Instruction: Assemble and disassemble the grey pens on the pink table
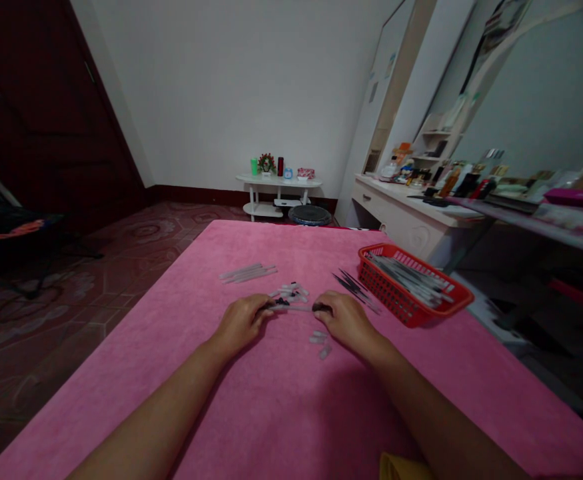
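Between my hands, a slim translucent pen barrel (295, 308) lies nearly level just above the pink cloth. My left hand (241, 324) pinches its left end, and my right hand (347, 321) closes on the other, where a dark piece shows at the fingertips. Just beyond it is a small heap of white and black pen pieces (294, 291). Several short clear caps (320, 339) lie on the near side, by my right hand. Further off on the left, several translucent tubes (248, 273) rest side by side. Thin dark pointed rods (354, 287) lie beyond my right hand.
A red plastic basket (384, 291) full of pens or pen tubes stands at the right on the pink cloth (271, 413). Yellow fabric (402, 468) shows at the near edge. Behind are a white stand (251, 180) and a cluttered dresser (406, 213).
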### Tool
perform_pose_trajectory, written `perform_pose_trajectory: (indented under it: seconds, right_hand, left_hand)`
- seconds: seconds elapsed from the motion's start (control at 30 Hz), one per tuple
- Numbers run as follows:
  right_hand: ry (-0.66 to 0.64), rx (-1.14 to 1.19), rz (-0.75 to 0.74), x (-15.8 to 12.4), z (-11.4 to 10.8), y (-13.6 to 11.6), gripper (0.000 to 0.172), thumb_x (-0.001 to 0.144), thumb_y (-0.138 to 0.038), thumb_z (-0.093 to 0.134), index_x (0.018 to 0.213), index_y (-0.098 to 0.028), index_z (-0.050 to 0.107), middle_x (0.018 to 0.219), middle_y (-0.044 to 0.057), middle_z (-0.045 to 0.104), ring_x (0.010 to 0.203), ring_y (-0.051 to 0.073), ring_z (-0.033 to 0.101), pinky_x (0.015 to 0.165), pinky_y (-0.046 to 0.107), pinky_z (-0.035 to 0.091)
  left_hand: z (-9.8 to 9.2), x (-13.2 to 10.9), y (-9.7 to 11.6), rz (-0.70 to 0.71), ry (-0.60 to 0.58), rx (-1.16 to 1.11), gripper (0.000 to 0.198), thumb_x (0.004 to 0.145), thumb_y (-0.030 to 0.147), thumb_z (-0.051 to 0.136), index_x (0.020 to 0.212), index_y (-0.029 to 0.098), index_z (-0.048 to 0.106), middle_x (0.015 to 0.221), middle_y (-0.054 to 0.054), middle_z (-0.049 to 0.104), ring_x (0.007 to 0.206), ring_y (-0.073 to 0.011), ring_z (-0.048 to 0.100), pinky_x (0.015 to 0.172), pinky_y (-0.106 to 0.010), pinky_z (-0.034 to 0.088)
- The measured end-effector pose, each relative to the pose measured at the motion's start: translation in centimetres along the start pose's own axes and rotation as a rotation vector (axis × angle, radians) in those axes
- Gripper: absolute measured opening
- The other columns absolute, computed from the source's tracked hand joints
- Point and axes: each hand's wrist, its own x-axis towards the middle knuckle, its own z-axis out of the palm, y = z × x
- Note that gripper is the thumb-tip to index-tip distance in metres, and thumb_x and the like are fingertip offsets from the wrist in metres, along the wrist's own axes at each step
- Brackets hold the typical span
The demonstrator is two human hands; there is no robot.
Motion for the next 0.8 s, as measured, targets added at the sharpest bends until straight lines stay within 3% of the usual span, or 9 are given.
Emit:
perform_pose_trajectory:
  seconds: [0.13, 0.23, 0.4, 0.5, 0.67, 0.8]
  right_hand:
    - [0.099, -0.181, 0.125, 0.2, -0.3, 1.4, 0.018, 0.081, -0.014, 0.054, 0.092, -0.017, 0.069, 0.097, 0.010, 0.065, 0.095, 0.020, 0.059, 0.082, 0.028, 0.042]
    - [0.197, -0.384, 0.316, 0.3, -0.9, 3.3, 0.024, 0.083, -0.017, 0.054, 0.104, -0.015, 0.064, 0.104, 0.013, 0.063, 0.101, 0.023, 0.059, 0.083, 0.029, 0.043]
    - [0.088, -0.510, 0.555, 0.2, -1.5, 5.9, 0.023, 0.084, -0.025, 0.057, 0.100, -0.012, 0.065, 0.100, 0.015, 0.066, 0.090, 0.026, 0.065, 0.073, 0.031, 0.046]
    - [0.029, -0.506, 0.573, 0.2, -1.7, 6.1, 0.017, 0.084, -0.026, 0.056, 0.092, -0.015, 0.067, 0.094, 0.014, 0.069, 0.090, 0.027, 0.066, 0.070, 0.031, 0.047]
    - [0.058, -0.514, 0.538, 0.0, -1.9, 5.7, 0.016, 0.084, -0.020, 0.053, 0.089, -0.015, 0.068, 0.089, 0.014, 0.070, 0.088, 0.026, 0.066, 0.067, 0.030, 0.045]
    - [0.162, -0.385, 0.377, 0.0, -2.0, 4.9, 0.015, 0.084, -0.018, 0.053, 0.090, -0.016, 0.066, 0.090, 0.011, 0.070, 0.088, 0.024, 0.065, 0.072, 0.030, 0.044]
  left_hand:
    - [0.3, 0.0, 0.1, 0.022, -0.025, -0.004, 0.021, 0.088, 0.022, 0.049, 0.100, 0.021, 0.067, 0.095, -0.006, 0.069, 0.086, -0.0192, 0.063, 0.075, -0.026, 0.045]
    - [0.4, 0.0, 0.3, 0.031, -0.046, 0.001, 0.021, 0.088, 0.025, 0.051, 0.100, 0.022, 0.068, 0.094, -0.005, 0.069, 0.085, -0.0185, 0.063, 0.073, -0.025, 0.045]
    - [0.4, 0.1, 0.4, 0.028, -0.049, 0.003, 0.021, 0.088, 0.026, 0.051, 0.100, 0.022, 0.069, 0.092, -0.005, 0.069, 0.083, -0.0182, 0.063, 0.072, -0.025, 0.044]
    - [0.3, 0.1, 0.3, 0.017, -0.017, -0.002, 0.022, 0.088, 0.024, 0.052, 0.102, 0.022, 0.068, 0.093, -0.005, 0.069, 0.083, -0.0183, 0.063, 0.073, -0.026, 0.045]
    - [0.4, 0.1, -0.3, 0.011, 0.090, -0.050, 0.025, 0.087, 0.025, 0.053, 0.107, 0.019, 0.067, 0.091, -0.006, 0.069, 0.082, -0.0182, 0.062, 0.074, -0.027, 0.045]
    - [0.6, 0.1, -0.9, 0.006, 0.139, -0.075, 0.023, 0.088, 0.027, 0.053, 0.103, 0.018, 0.068, 0.088, -0.006, 0.069, 0.080, -0.0181, 0.062, 0.073, -0.028, 0.046]
